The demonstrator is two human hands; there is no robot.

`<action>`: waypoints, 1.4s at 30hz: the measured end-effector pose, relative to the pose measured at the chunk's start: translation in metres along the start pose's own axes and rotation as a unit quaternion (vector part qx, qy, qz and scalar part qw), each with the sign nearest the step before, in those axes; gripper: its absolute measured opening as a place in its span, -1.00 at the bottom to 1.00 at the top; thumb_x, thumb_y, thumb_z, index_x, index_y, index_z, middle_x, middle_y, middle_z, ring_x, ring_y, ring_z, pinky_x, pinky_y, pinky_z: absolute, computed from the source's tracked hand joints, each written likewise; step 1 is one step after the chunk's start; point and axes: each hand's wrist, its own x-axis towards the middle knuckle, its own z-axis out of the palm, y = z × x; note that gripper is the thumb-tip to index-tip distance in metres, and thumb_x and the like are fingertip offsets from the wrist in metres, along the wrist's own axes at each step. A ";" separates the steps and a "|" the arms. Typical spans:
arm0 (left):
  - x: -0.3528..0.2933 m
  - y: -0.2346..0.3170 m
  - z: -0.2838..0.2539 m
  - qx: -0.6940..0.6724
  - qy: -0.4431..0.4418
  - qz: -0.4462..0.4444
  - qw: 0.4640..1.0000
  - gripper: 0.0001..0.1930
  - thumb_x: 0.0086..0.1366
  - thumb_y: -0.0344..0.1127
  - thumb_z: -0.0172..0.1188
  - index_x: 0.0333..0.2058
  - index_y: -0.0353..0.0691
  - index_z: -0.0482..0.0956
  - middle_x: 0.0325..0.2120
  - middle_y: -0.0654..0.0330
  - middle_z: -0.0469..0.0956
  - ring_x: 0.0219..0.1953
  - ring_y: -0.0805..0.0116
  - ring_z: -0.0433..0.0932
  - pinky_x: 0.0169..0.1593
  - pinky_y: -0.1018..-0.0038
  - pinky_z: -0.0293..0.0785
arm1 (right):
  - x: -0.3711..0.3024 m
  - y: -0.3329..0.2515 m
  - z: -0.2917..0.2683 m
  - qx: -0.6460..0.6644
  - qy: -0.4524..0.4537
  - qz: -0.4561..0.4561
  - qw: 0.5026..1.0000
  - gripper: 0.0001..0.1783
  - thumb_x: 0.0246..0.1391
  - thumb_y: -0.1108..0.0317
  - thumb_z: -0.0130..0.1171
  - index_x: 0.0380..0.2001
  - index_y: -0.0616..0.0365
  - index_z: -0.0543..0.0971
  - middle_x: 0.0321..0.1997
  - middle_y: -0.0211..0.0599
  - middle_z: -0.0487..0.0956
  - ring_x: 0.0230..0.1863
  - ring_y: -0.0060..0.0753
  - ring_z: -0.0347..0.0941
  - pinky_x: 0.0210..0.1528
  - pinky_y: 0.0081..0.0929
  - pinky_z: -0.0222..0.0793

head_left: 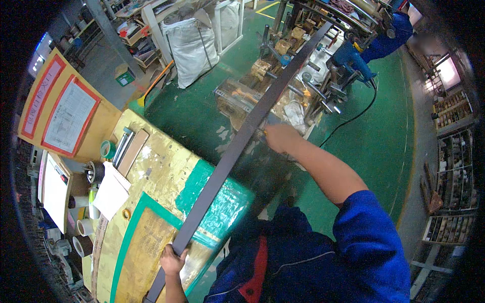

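Clasping the bar [217,187] with left hand [173,260] wrapped round, held it slanting past the table's [166,151] far edge near the right corner; had right hand [279,137] curled alongside, could not tell whether gripping. Judged it stiff, smooth, fairly heavy, best taken at well-spaced points. Saw a bulging sack [189,55], contents mostly hidden.
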 end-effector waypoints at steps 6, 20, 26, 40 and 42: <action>-0.009 -0.038 -0.003 -0.007 -0.013 0.011 1.000 -0.36 -0.03 0.13 0.53 -0.24 -0.27 0.44 -0.46 -0.11 0.57 -0.37 -0.20 0.60 -0.29 0.01 0.54 | -0.112 0.074 0.094 -0.024 -0.214 0.168 0.962 -0.59 0.24 0.22 0.10 0.10 0.10 0.56 0.04 -0.06 0.67 0.06 0.09 0.62 0.05 0.06 0.54; -0.047 -0.092 0.002 0.016 0.019 0.012 1.000 -0.28 -0.02 0.21 0.53 -0.17 -0.28 0.44 -0.48 -0.09 0.54 -0.38 -0.20 0.57 -0.28 0.04 0.51 | -0.054 -0.092 -0.007 0.074 0.041 -0.047 0.995 -0.52 0.29 0.26 0.05 0.21 0.25 0.43 -0.34 0.17 0.68 -0.28 0.28 0.64 -0.20 0.17 0.53; -0.061 -0.112 0.003 0.019 0.016 -0.005 1.000 -0.28 -0.05 0.21 0.54 -0.20 -0.28 0.45 -0.45 -0.10 0.54 -0.34 -0.19 0.57 -0.26 0.05 0.51 | -0.055 -0.119 -0.009 0.069 0.005 -0.061 0.996 -0.56 0.17 0.35 0.03 0.09 0.32 0.51 -0.30 0.20 0.68 -0.24 0.27 0.65 -0.16 0.16 0.55; -0.095 -0.160 -0.005 0.035 0.003 -0.032 0.999 -0.32 -0.04 0.13 0.52 -0.18 -0.30 0.47 -0.37 -0.16 0.57 -0.28 -0.26 0.57 -0.19 -0.01 0.51 | -0.044 -0.183 -0.014 -0.052 -0.176 -0.091 0.979 -0.70 0.16 0.31 0.20 -0.09 0.11 0.77 0.07 -0.12 0.71 0.09 -0.04 0.66 0.03 -0.05 0.59; -0.097 -0.161 -0.013 0.023 -0.012 -0.068 0.997 -0.35 -0.02 0.09 0.53 -0.18 -0.29 0.46 -0.34 -0.16 0.58 -0.23 -0.27 0.57 -0.15 -0.02 0.51 | -0.051 -0.185 -0.014 -0.065 -0.208 -0.110 0.970 -0.69 0.19 0.28 0.20 -0.07 0.11 0.76 0.11 -0.14 0.70 0.13 -0.05 0.64 0.05 -0.07 0.59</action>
